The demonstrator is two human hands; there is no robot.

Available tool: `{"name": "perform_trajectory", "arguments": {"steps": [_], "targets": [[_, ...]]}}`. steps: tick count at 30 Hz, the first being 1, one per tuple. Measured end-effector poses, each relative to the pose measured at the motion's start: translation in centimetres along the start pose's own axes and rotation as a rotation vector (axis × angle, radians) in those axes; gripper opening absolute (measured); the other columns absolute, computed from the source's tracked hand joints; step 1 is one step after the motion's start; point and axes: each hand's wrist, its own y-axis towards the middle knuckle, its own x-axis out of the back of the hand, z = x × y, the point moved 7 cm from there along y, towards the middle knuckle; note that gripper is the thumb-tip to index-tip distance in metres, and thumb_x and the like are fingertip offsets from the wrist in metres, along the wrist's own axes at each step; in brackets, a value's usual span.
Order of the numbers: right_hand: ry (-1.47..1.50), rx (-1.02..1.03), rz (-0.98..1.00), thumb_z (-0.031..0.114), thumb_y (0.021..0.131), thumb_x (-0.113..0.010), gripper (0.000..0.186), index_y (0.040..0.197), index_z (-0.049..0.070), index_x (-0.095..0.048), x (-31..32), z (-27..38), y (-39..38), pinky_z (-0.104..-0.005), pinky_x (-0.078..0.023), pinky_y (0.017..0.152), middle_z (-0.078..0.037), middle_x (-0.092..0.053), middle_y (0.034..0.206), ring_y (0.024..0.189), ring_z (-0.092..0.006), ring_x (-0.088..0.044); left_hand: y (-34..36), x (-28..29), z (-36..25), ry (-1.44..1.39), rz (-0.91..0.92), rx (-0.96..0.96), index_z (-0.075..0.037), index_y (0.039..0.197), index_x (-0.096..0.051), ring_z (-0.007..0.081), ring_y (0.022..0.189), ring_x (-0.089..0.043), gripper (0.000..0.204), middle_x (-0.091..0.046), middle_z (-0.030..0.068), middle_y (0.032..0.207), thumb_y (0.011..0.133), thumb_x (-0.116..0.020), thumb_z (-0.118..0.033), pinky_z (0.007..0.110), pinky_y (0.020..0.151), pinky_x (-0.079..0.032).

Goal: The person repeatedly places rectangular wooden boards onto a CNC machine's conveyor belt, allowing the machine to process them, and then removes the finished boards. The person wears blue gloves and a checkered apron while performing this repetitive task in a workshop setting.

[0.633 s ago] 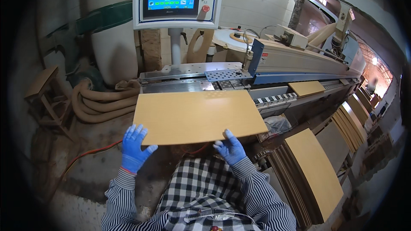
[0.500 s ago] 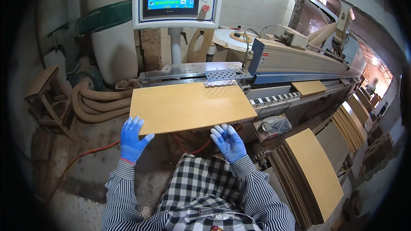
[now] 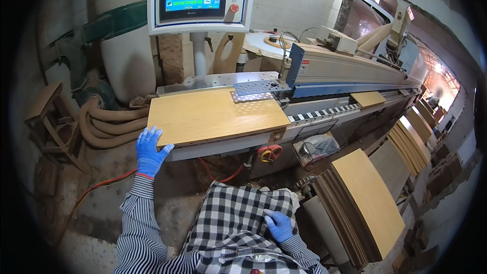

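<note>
While the left hand [image 3: 150, 155] stands at the board's near left corner, the right hand [image 3: 280, 226] rests well apart from it, low over the checkered apron [image 3: 223, 212]. Left is plainly the nearer of the two.

Board [image 3: 218, 115]: flat, wood-coloured, lying on the machine's near surface [image 3: 218, 148]. Long axis runs left to right, its right end slightly farther from the person, roughly in line with the machine's length. From the left grip, nearly all of the board lies to the right and away; from the right hand, it lies ahead and mostly to the left.

Left grip: wide, thumb by the near edge, fingers at the left edge, so the corner sits between them without being clamped. Right grip: fingers loosely curled, nothing visible in it; palm partly hidden, cannot tell if it pinches any cloth.

Far right part of the board reaches the perforated blue plate [image 3: 258, 88], which overhangs it; contact cannot be told. Beyond the right end, the black-and-white track [image 3: 324, 112] leads off rightward, a smaller panel [image 3: 369, 99] farther along. Panel stack [image 3: 368, 203] stands to the right of the right hand, apart.
</note>
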Motion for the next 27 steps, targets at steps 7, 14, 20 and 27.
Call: {"name": "perform_trajectory", "arguments": {"steps": [7,14,20,27], "targets": [[0.052,-0.016,-0.047,0.015,0.089,-0.063,0.024,0.111,0.006,-0.068,0.3,0.1,0.3,-0.0333,-0.052,0.074,-0.015,-0.068,0.09,0.081,-0.0268,-0.066,-1.7,1.5,2.5,-0.072,-0.033,0.117,-0.006,0.129,-0.056,0.0334,0.135,-0.036,0.057,-0.049,0.0149,0.14,0.081,-0.073,-0.032,0.046,0.112,-0.027],[0.028,0.001,-0.051,0.015,0.089,-0.063,0.025,0.111,0.006,-0.067,0.3,0.1,0.2,-0.0335,-0.052,0.074,-0.015,-0.068,0.09,0.081,-0.0268,-0.067,-2.1,0.9,4.1,-0.199,-0.027,0.114,-0.006,0.128,-0.056,0.0313,0.132,-0.041,0.051,-0.053,0.0139,0.136,0.083,-0.071,-0.023,0.042,0.111,-0.032],[0.025,0.023,-0.044,0.015,0.089,-0.062,0.025,0.112,0.006,-0.067,0.1,-0.1,0.3,-0.0336,-0.052,0.074,-0.015,-0.068,0.09,0.081,-0.0269,-0.067,-2.0,1.2,3.9,-0.222,-0.028,0.133,-0.005,0.127,-0.057,0.0311,0.131,-0.043,0.048,-0.054,0.0142,0.134,0.083,-0.07,-0.019,0.041,0.11,-0.033],[0.029,0.027,-0.046,0.016,0.089,-0.061,0.025,0.112,0.006,-0.067,0.2,-0.1,0.3,-0.034,-0.052,0.074,-0.015,-0.068,0.09,0.082,-0.0276,-0.067,-1.9,1.1,3.8,-0.218,-0.026,0.121,-0.005,0.128,-0.057,0.0303,0.132,-0.042,0.05,-0.054,0.0143,0.134,0.082,-0.071,-0.02,0.041,0.11,-0.033]]}}
